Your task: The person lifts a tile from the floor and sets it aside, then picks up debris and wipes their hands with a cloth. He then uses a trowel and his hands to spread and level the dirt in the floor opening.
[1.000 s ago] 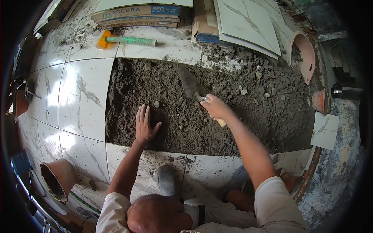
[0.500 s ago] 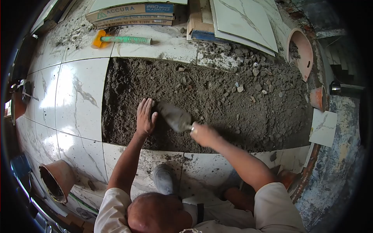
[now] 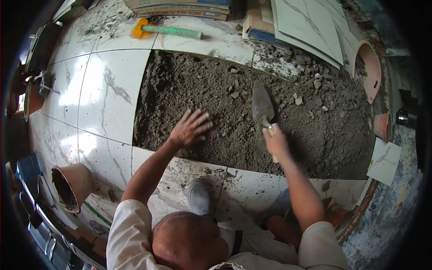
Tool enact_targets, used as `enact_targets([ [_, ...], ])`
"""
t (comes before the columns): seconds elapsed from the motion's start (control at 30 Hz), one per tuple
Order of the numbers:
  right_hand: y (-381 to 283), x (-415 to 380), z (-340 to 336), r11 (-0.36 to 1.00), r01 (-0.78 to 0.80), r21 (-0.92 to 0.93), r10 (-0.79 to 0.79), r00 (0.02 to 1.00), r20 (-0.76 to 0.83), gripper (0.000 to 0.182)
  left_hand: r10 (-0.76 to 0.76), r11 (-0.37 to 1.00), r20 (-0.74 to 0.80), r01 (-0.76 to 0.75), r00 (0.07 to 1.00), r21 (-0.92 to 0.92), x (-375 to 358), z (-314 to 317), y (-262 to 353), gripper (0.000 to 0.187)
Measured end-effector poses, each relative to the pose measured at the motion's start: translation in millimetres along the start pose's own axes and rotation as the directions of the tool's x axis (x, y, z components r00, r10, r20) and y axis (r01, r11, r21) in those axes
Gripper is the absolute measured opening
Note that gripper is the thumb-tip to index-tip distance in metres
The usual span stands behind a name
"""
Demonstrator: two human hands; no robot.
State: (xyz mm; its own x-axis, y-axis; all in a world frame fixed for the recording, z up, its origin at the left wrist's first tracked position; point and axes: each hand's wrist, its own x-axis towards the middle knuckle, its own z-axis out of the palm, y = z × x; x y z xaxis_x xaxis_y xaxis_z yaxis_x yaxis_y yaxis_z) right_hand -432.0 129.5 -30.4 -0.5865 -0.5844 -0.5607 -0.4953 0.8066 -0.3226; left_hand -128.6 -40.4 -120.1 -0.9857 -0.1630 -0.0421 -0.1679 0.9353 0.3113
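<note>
My right hand (image 3: pixel 276 143) is closed around the handle of a trowel (image 3: pixel 263 104), whose pointed blade lies over the mortar bed and points away from me. My left hand (image 3: pixel 192 129) rests on the grey, crumbly mortar (image 3: pixel 220 108) with its fingers spread and nothing held. The mortar fills a rectangular gap among glossy white marbled tiles (image 3: pixel 108 90). Toward the right the mortar is lumpier, with small stones on it; around my left hand it looks finer.
Beyond the bed lies a mallet (image 3: pixel 167 30) with an orange head and green handle. Tile boxes (image 3: pixel 184 8) and stacked tiles (image 3: pixel 310 27) stand at the back. A pan (image 3: pixel 368 72) is at the right, a bucket (image 3: pixel 74 184) at the lower left.
My right hand has swung the trowel away from my left hand, to the right and forward. My left hand has spread its fingers over the mortar. The whole view has shifted.
</note>
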Motion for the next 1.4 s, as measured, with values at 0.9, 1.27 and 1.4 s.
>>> enact_targets([
  [0.9,-183,22,53,0.833,0.51,-0.215,-0.378,0.809,0.451,0.037,-0.712,0.698,-0.116,0.716,0.692,-0.017,-60,13,3,0.082],
  [1.27,-261,4,54,0.84,0.462,-0.284,-0.262,0.804,0.533,0.045,-0.887,0.386,-0.361,0.892,0.288,-0.237,-86,-10,-4,0.072],
  [1.4,-242,-9,29,0.902,0.413,-0.126,-0.298,0.806,0.511,0.046,-0.9,0.235,-0.428,0.916,0.079,-0.324,-153,-23,8,0.067],
])
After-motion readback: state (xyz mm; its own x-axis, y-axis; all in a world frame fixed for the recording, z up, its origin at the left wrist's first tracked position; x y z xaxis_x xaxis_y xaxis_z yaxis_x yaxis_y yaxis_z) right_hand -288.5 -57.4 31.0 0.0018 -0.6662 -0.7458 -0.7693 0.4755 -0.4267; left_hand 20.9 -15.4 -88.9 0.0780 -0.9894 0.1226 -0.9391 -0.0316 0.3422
